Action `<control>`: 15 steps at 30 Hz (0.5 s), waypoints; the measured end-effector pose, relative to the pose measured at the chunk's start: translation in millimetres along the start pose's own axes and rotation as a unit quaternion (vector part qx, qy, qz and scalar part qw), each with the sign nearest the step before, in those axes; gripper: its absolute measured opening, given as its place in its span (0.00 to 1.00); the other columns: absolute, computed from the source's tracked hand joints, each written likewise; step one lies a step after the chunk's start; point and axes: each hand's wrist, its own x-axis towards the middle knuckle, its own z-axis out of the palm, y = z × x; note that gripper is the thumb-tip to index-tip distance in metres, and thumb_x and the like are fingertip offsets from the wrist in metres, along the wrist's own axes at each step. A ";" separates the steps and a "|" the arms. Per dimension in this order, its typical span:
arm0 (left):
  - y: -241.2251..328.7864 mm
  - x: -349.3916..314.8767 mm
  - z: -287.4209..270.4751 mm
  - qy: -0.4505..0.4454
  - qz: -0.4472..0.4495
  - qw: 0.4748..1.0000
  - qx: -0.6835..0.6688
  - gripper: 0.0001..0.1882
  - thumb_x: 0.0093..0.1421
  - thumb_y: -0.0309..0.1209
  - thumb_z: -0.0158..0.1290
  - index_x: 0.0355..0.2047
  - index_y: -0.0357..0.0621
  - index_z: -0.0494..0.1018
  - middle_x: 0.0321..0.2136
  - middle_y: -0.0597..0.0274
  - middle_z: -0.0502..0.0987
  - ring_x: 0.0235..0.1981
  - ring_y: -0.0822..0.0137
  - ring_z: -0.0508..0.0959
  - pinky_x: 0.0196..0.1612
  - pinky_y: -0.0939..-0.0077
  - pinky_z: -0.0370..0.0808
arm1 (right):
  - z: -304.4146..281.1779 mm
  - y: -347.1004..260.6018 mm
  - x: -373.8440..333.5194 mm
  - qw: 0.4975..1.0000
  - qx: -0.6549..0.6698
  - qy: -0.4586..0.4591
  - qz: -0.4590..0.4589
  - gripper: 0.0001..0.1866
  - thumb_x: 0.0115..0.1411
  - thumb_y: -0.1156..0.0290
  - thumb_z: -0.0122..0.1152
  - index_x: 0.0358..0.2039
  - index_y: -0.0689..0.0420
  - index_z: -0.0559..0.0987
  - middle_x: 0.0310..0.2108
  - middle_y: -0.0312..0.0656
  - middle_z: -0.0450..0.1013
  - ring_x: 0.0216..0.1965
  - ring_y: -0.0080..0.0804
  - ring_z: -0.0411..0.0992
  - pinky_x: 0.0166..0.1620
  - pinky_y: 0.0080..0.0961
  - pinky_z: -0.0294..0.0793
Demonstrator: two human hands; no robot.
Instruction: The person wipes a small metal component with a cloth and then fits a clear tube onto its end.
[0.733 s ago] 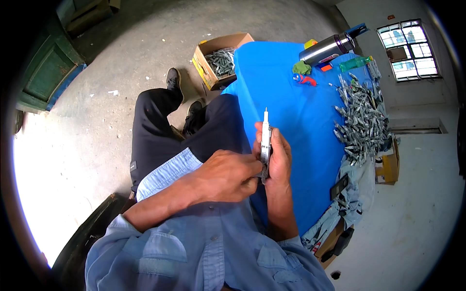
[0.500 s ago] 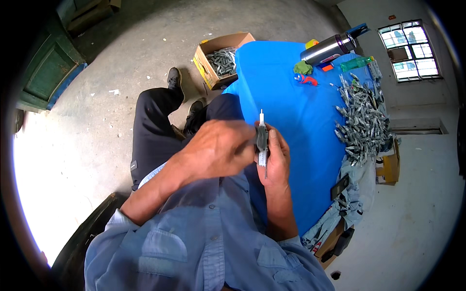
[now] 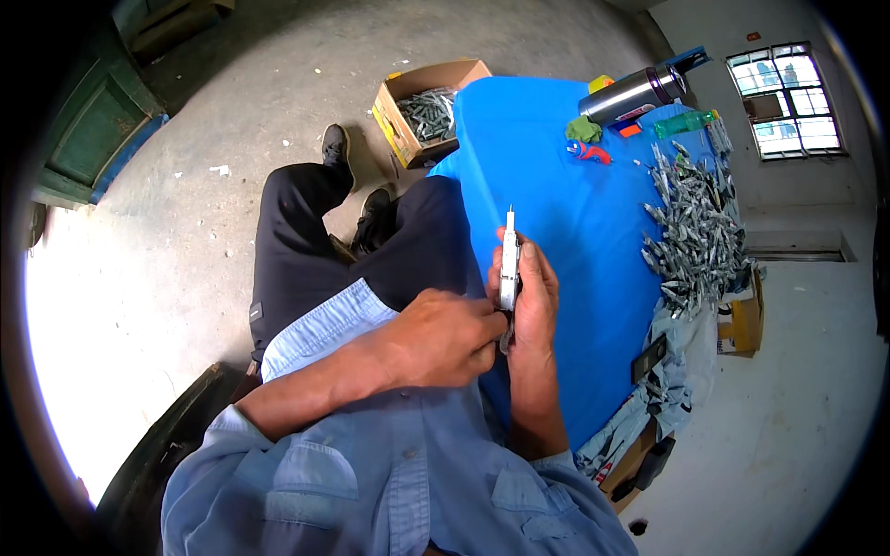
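A slim white stick-shaped piece (image 3: 509, 264) with a thin pointed tip stands nearly upright in my right hand (image 3: 535, 301). My right thumb and fingers are wrapped round it, with its tip above them. My left hand (image 3: 450, 335) is closed at its lower end, fingertips against a dark strip (image 3: 505, 335) that hangs there. Whether the left fingers grip the strip or the stick itself is partly hidden. Both hands are over my lap, beside the edge of the blue-covered table (image 3: 575, 250).
A large pile of similar grey-white pieces (image 3: 695, 232) lies at the table's right. Farther back are a steel flask (image 3: 635, 95), a green bottle (image 3: 684, 124), a green cloth (image 3: 583, 130) and a red-blue tool (image 3: 589, 152). A cardboard box (image 3: 399, 139) with more pieces stands on the floor.
My left hand has moved down from the piece's upper part to its lower end. The dark strip, earlier around the middle, now hangs at the bottom, and more of the white body shows.
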 end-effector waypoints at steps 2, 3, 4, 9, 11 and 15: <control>1.8 -4.5 -1.1 0.017 0.014 1.000 0.001 0.06 0.53 0.25 0.55 0.32 0.36 0.74 0.28 0.50 0.77 0.29 0.46 0.79 0.33 0.56 0.76 | 1.4 -1.9 -0.5 0.999 0.038 0.013 0.028 0.20 0.75 0.60 0.50 0.53 0.65 0.78 0.29 0.33 0.72 0.25 0.17 0.67 0.27 0.16 0.66; 2.5 -6.4 -10.0 0.027 0.004 1.000 -0.013 0.05 0.53 0.24 0.55 0.31 0.36 0.74 0.27 0.49 0.77 0.29 0.46 0.79 0.33 0.56 0.75 | -0.4 0.8 1.6 0.997 0.071 0.008 0.034 0.20 0.75 0.60 0.50 0.53 0.65 0.78 0.28 0.32 0.72 0.25 0.17 0.67 0.26 0.16 0.66; 2.5 -4.7 -24.5 0.036 -0.005 0.999 -0.028 0.04 0.52 0.22 0.55 0.29 0.35 0.74 0.26 0.49 0.76 0.29 0.46 0.79 0.32 0.56 0.75 | -2.2 2.6 2.4 0.994 0.104 0.006 0.039 0.20 0.74 0.60 0.51 0.53 0.65 0.78 0.28 0.32 0.71 0.24 0.17 0.67 0.26 0.16 0.66; -16.8 12.0 -44.2 0.153 0.001 0.988 -0.028 0.04 0.50 0.20 0.55 0.26 0.33 0.72 0.24 0.45 0.74 0.27 0.44 0.77 0.31 0.56 0.73 | -5.8 9.3 1.1 0.993 0.105 -0.045 0.016 0.20 0.74 0.60 0.53 0.53 0.65 0.78 0.29 0.33 0.73 0.23 0.18 0.68 0.24 0.17 0.65; -17.4 20.4 -50.9 0.144 -0.029 0.989 -0.015 0.04 0.52 0.22 0.55 0.27 0.32 0.72 0.24 0.44 0.74 0.26 0.44 0.77 0.31 0.55 0.73 | -5.6 11.9 0.4 0.994 0.097 -0.050 0.021 0.19 0.74 0.61 0.53 0.53 0.65 0.78 0.30 0.34 0.74 0.24 0.17 0.68 0.24 0.17 0.65; -23.7 27.3 -45.7 0.146 -0.003 0.989 -0.004 0.05 0.52 0.23 0.55 0.27 0.32 0.73 0.23 0.45 0.74 0.26 0.46 0.77 0.30 0.55 0.73 | -5.3 14.3 0.3 0.991 0.102 -0.087 0.009 0.19 0.74 0.62 0.53 0.53 0.65 0.78 0.31 0.35 0.76 0.25 0.17 0.70 0.25 0.17 0.66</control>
